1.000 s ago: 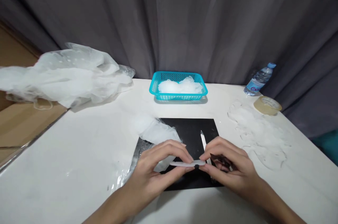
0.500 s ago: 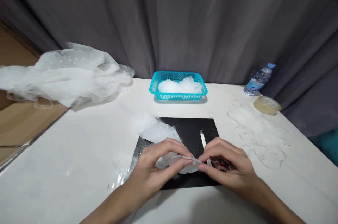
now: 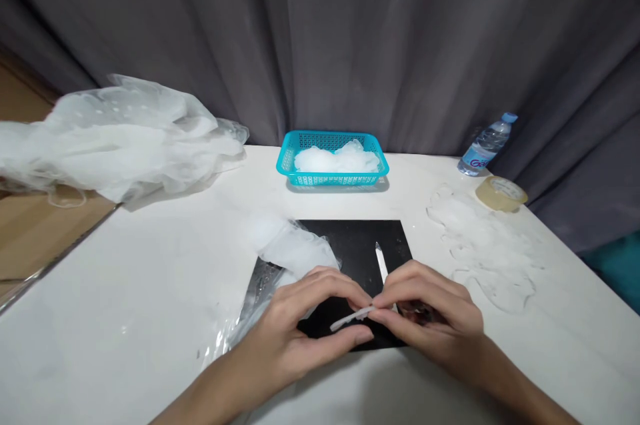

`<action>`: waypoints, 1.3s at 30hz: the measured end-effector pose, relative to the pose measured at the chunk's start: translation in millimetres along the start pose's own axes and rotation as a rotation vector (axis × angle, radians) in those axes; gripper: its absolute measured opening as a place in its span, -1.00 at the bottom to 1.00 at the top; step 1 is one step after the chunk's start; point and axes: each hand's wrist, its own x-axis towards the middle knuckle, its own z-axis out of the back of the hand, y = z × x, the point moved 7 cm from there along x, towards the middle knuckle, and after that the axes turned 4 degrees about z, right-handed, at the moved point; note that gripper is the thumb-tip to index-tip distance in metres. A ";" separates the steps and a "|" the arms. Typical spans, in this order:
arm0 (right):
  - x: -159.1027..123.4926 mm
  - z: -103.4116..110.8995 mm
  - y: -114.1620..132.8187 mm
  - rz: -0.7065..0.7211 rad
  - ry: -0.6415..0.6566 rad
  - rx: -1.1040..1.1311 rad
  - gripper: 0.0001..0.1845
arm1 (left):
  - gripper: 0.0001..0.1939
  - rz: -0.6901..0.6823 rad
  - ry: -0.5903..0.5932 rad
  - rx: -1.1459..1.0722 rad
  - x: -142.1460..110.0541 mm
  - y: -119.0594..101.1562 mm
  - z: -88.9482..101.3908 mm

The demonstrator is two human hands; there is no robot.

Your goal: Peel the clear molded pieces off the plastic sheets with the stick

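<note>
My right hand (image 3: 433, 305) pinches a thin, pale, translucent strip (image 3: 350, 319) between thumb and forefinger, low over a black mat (image 3: 350, 235). Its kind is unclear; it appears edge-on, with a small uneven bit beneath. My left hand (image 3: 317, 311) arches around the strip's left side, thumb apart from the fingers, the forefinger tip against its upper edge. A dark, shiny thing (image 3: 419, 310) shows under my right palm, too hidden to name. Beyond that hand, a slim white tool with a grey pointed tip (image 3: 381, 261) lies on the mat, partly covered.
White sheer fabric (image 3: 300, 248) and clear plastic (image 3: 245, 318) lie by my left hand. Behind stands a turquoise basket (image 3: 333, 178) holding white material. A water bottle (image 3: 485, 148), tape roll (image 3: 501, 193) and clear scraps (image 3: 493, 258) are right; a fabric pile (image 3: 130, 145) is left.
My left thumb has come away from the pale piece and dropped lower. The piece has turned from showing its face to edge-on, its left end lower. The view has shifted slightly.
</note>
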 end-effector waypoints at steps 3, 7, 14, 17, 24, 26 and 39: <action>0.1 0.4 -0.6 -0.013 0.012 0.027 -0.91 | -0.83 0.014 -0.020 -0.013 -2.0 1.8 0.5; -2.7 3.2 -9.9 -0.166 0.134 0.092 -0.65 | -0.78 -0.024 -0.064 0.015 -3.8 1.6 4.5; -7.0 0.2 -20.6 -0.271 0.296 0.056 -0.56 | -0.82 -0.111 -0.110 0.067 -2.8 -2.3 8.2; -10.1 -6.9 -25.1 -0.326 0.368 0.060 -0.56 | -0.85 -0.101 -0.099 0.058 -2.4 -2.2 7.3; -9.4 -8.8 -19.7 -0.333 0.372 0.131 -0.52 | -0.79 -0.146 -0.129 0.078 -4.2 -4.7 9.1; -8.9 -6.7 -21.5 -0.333 0.310 0.194 -0.61 | -0.78 -0.162 -0.130 0.082 -4.1 -5.4 9.2; -3.7 -4.1 -20.4 -0.229 0.258 0.194 -0.75 | -0.79 -0.187 -0.185 0.138 -0.5 -10.7 10.8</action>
